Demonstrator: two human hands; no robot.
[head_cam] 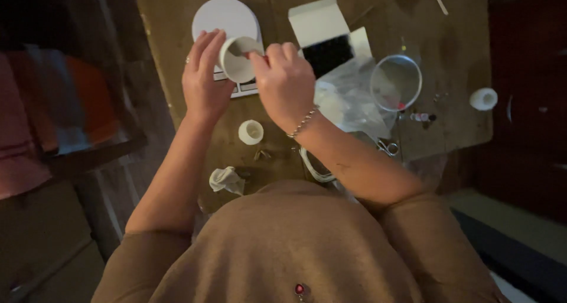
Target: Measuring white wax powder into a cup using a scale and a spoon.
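Note:
My left hand [204,81] holds a small white cup [237,61] by its side, tilted so its mouth faces up and right. My right hand [286,81] pinches the cup's rim with thumb and fingers, one fingertip inside it. A chain bracelet sits on my right wrist. Both hands hover over a white scale [226,18] with a round platform on the brown table [171,19].
A second small white cup [251,132] stands below the hands, a crumpled white tissue [226,180] nearer me. An open white box [326,31] with a dark inside, a clear plastic bag [348,99], a clear round lid [396,82], scissors [388,147] and another white cup [484,98] lie to the right.

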